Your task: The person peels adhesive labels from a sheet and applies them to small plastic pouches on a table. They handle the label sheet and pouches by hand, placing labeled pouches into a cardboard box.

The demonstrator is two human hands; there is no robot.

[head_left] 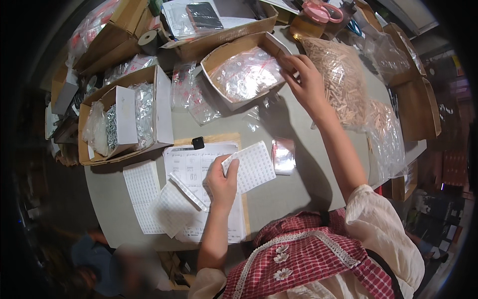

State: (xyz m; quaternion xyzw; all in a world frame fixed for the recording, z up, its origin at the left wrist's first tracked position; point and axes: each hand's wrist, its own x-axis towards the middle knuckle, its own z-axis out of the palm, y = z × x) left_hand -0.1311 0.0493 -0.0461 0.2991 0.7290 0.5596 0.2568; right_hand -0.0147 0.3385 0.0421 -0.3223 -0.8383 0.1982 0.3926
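Holding the white paper sheet [258, 166] with rows of tiny printed marks in the left hand [221, 183], with the thumb [232, 170] pressed on top, partly over the pile of white printed papers [191, 162]. Holding the right hand [304, 82] at the right edge of the open white and brown cardboard box [234, 50], with the fingers curled near the shiny clear plastic bags [251, 79] inside. Cannot tell whether gripping a bag there or just touching the rim. Probably best to pinch one bag by a corner, lift slowly, and not drag out another. Best also to squeeze the sheet softly and not fold the corners. Perhaps mind the big clear plastic sack of tan stick-shaped pieces [343, 82] just beside the right arm [341, 137].
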